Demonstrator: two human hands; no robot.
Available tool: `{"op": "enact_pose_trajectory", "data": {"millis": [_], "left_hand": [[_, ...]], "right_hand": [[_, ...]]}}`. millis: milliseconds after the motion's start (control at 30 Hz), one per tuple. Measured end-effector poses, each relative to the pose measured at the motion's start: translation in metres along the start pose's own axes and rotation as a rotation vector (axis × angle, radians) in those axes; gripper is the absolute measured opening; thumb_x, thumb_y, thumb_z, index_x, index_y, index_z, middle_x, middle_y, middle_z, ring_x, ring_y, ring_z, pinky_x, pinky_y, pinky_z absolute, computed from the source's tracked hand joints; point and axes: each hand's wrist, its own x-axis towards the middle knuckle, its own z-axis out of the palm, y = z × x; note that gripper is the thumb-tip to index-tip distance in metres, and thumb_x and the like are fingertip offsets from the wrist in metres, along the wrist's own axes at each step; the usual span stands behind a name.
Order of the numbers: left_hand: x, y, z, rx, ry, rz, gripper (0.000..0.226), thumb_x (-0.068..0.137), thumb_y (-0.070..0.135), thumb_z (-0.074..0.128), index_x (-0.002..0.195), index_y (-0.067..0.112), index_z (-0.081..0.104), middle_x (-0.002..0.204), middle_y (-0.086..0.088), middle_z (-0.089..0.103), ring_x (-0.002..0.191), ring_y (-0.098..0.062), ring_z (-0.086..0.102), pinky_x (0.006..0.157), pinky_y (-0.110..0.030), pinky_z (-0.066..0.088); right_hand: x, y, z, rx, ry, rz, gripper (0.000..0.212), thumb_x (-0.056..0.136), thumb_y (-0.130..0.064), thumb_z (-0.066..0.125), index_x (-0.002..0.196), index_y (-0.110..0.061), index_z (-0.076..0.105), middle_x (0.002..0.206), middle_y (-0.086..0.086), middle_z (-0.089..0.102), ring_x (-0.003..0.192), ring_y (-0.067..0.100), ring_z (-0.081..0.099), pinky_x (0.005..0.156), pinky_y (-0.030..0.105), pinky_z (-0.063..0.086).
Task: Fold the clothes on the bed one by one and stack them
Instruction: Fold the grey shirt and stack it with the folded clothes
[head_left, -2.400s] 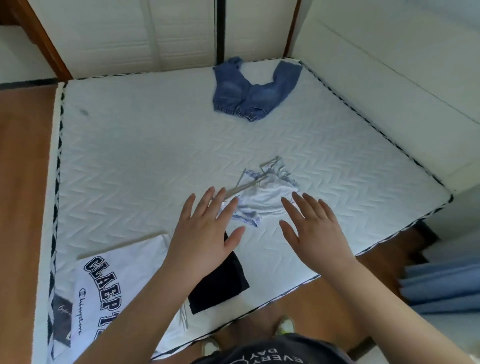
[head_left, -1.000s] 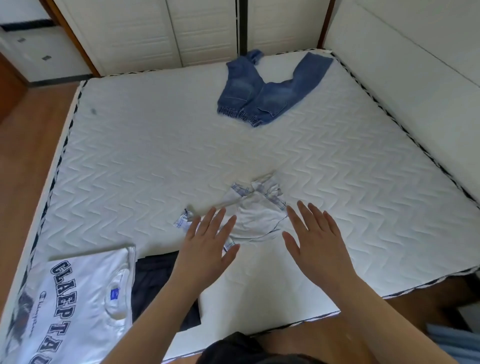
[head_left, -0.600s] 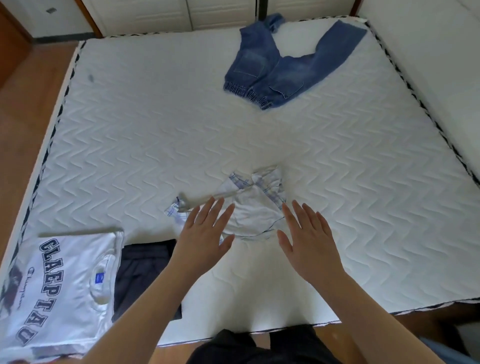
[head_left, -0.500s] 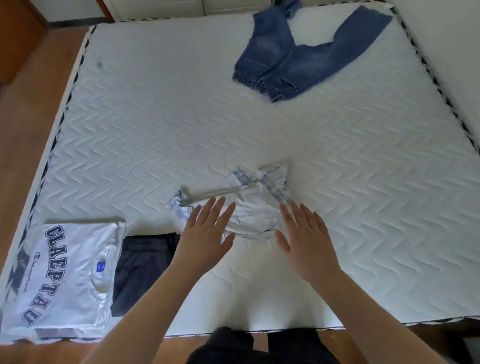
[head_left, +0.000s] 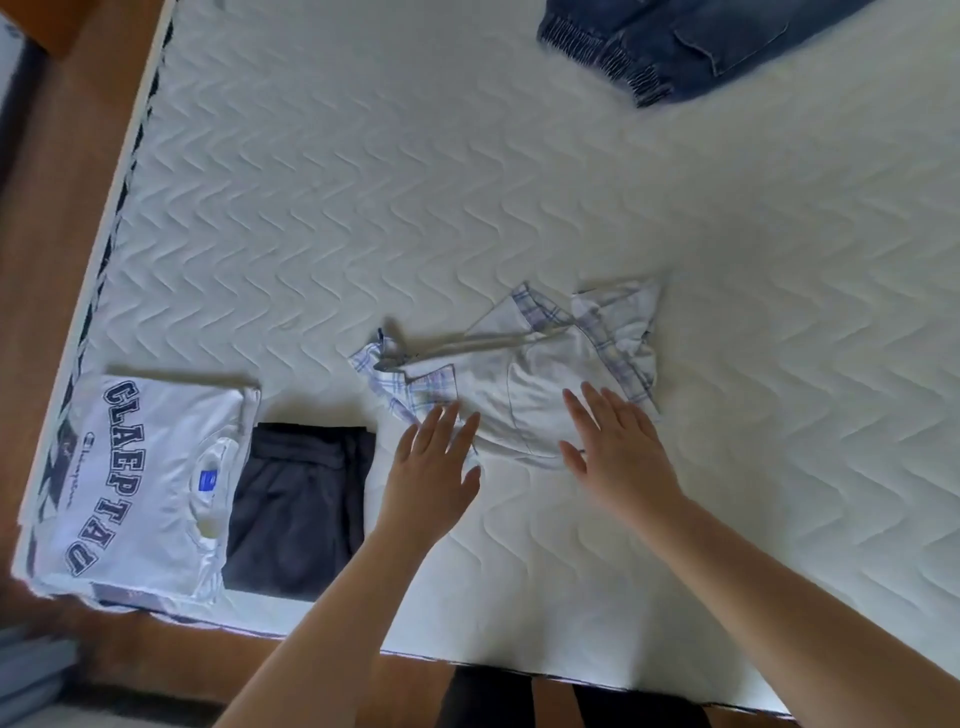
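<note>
both hands flat, fingers spread, gripping nothing. left hand (head_left: 434, 470) sits at the near-left edge of the small white garment with plaid trim (head_left: 524, 374), right hand (head_left: 615, 449) on its near-right edge; can't tell if they press or just hover. garment lies crumpled on the bed (head_left: 363, 182), not folded yet. just left of the left hand: folded dark shorts (head_left: 296, 509), then folded white lettered t-shirt (head_left: 140, 483), side by side, not stacked. well beyond the right hand: blue jeans (head_left: 691, 44), unfolded. looks like two done, two left, stacking pending.
</note>
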Motion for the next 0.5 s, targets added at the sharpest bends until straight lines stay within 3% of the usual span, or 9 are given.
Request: {"op": "enact_pose_trajectory", "data": {"millis": [100,200,300,367,500], "left_hand": [[0.020,-0.019,0.036,0.000,-0.092,-0.078,0.065,0.101,0.043,0.040,0.157,0.027,0.011,0.165,-0.002,0.007,0.152,-0.020,0.003,0.121,-0.037,0.010],[0.034,-0.035,0.070,-0.028,-0.118,-0.134,0.067,0.101,0.042,0.041,0.157,0.022,0.011,0.165,-0.002,0.008,0.152,-0.020,0.005,0.120,-0.036,0.015],[0.044,-0.044,0.103,-0.162,-0.107,-0.251,0.073,0.098,0.038,0.050,0.157,0.014,0.014,0.162,-0.005,0.020,0.149,-0.022,0.019,0.117,-0.037,0.024],[0.049,-0.047,0.123,-0.374,-0.093,-0.397,0.073,0.095,0.036,0.058,0.153,0.010,0.023,0.154,-0.008,0.034,0.140,-0.025,0.035,0.112,-0.039,0.035],[0.058,-0.052,0.149,-0.811,0.042,-0.697,0.051,0.086,0.039,0.071,0.126,0.016,0.049,0.120,-0.003,0.061,0.106,-0.020,0.060,0.081,-0.025,0.043]], "right_hand": [[0.021,-0.011,0.039,0.004,-0.061,-0.045,0.062,0.101,-0.046,0.032,0.155,-0.018,0.018,0.161,0.007,0.021,0.147,0.026,0.021,0.119,0.041,0.016],[0.040,-0.025,0.076,0.018,-0.109,-0.070,0.063,0.101,-0.046,0.031,0.156,-0.020,0.014,0.162,0.005,0.017,0.148,0.024,0.018,0.120,0.040,0.015],[0.054,-0.032,0.109,0.037,-0.137,-0.066,0.062,0.101,-0.045,0.032,0.155,-0.020,0.013,0.162,0.004,0.017,0.148,0.023,0.017,0.119,0.040,0.016],[0.060,-0.033,0.130,0.039,-0.154,-0.051,0.063,0.101,-0.044,0.033,0.155,-0.020,0.012,0.162,0.004,0.018,0.148,0.023,0.018,0.119,0.039,0.017],[0.069,-0.035,0.164,0.013,-0.221,-0.069,0.066,0.100,-0.042,0.037,0.155,-0.018,0.010,0.162,0.005,0.017,0.148,0.025,0.018,0.118,0.039,0.019]]}}
